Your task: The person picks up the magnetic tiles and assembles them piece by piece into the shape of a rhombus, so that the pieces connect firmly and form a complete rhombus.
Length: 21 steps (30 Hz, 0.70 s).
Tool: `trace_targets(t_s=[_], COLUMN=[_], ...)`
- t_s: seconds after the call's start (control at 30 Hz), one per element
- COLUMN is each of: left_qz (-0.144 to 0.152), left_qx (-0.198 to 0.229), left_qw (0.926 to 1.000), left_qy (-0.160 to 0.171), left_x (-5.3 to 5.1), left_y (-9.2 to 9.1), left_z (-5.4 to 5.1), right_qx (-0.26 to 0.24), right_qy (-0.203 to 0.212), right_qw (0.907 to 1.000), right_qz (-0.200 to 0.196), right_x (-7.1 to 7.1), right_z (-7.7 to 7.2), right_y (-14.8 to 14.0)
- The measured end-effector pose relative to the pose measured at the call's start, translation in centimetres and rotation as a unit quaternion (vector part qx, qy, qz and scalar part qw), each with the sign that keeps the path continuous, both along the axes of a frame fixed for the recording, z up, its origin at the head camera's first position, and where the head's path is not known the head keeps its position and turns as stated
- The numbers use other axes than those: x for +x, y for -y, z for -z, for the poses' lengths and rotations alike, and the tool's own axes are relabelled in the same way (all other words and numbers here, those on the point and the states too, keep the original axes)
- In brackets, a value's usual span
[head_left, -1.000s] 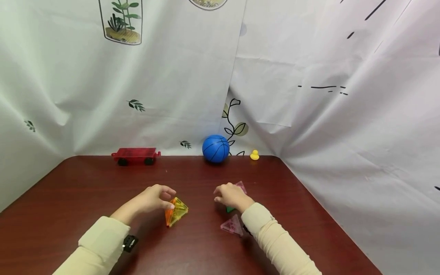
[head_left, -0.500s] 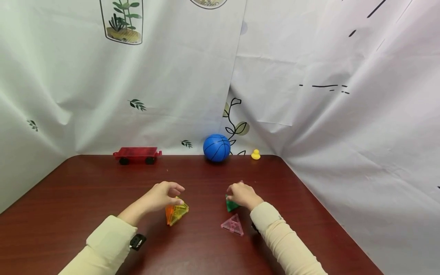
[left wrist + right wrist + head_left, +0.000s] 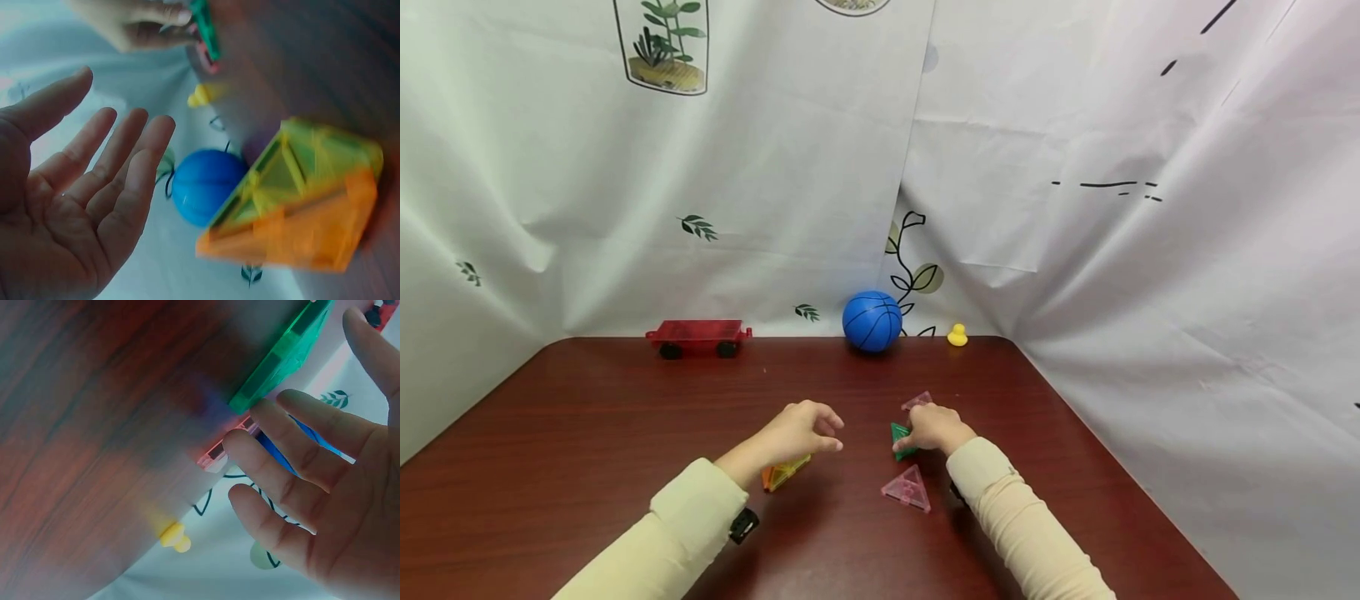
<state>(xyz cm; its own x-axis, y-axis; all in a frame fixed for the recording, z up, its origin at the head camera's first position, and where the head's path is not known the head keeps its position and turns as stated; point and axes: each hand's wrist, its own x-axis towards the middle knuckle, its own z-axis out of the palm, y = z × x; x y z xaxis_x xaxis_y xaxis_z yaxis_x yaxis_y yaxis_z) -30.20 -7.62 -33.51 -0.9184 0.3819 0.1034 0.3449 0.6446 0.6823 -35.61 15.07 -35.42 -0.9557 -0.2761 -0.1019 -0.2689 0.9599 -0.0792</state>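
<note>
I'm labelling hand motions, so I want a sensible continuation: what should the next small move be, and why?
Probably the right hand should pinch the green translucent plastic triangle: its thumb and fingers are spread close to it without gripping. The left hand is also open and empty, so it seems free to receive the piece afterwards.

Grn transp. tri. tile (image 3: 898,432) on tbl (image 3: 647,408)

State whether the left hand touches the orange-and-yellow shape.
Apart. In the left wrist view, the blue ball shows in the gap between the left hand and the orange-and-yellow shape.
</note>
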Motion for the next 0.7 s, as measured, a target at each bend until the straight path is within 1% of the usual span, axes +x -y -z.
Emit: trace_targets(t_s=[0.1, 0.17, 0.2, 0.3, 0.47, 0.5, 0.6, 0.7], left_qz=[0.008, 0.016, 0.02, 0.035, 0.053, 0.056, 0.059, 0.054], left_qx=[-0.02, -0.033, -0.038, -0.051, -0.074, -0.075, -0.075, -0.077], left_qw=[0.9997, 0.9993, 0.9991, 0.9981, 0.9958, 0.9957, 0.9954, 0.9954], left_qy=[-0.007, -0.006, -0.001, 0.006, -0.006, -0.004, 0.008, 0.018], left_x=[-0.3, -0.4, -0.4, -0.4, -0.2, -0.2, -0.1, -0.1], left_y=[-1.2, -2.0, -2.3, -3.3, -4.6, -4.8, -5.4, -5.9], left_z=[0.4, 0.7, 0.8, 1.3, 1.9, 2.0, 2.3, 2.6], right_qx=[0.016, 0.023, 0.027, 0.032, 0.033, 0.031, 0.027, 0.021], right_qy=[0.004, 0.007, 0.009, 0.013, 0.018, 0.019, 0.02, 0.018], right_qw=[0.9998, 0.9996, 0.9995, 0.9993, 0.9992, 0.9992, 0.9993, 0.9995], right_qz=[0.01, 0.013, 0.014, 0.015, 0.016, 0.015, 0.014, 0.012], right_x=[-0.2, -0.3, -0.3, -0.4, -0.5, -0.5, -0.5, -0.5], right_z=[0.2, 0.3, 0.4, 0.5, 0.7, 0.7, 0.7, 0.8], right_y=[0.1, 0.2, 0.3, 0.4, 0.6, 0.7, 0.7, 0.7])
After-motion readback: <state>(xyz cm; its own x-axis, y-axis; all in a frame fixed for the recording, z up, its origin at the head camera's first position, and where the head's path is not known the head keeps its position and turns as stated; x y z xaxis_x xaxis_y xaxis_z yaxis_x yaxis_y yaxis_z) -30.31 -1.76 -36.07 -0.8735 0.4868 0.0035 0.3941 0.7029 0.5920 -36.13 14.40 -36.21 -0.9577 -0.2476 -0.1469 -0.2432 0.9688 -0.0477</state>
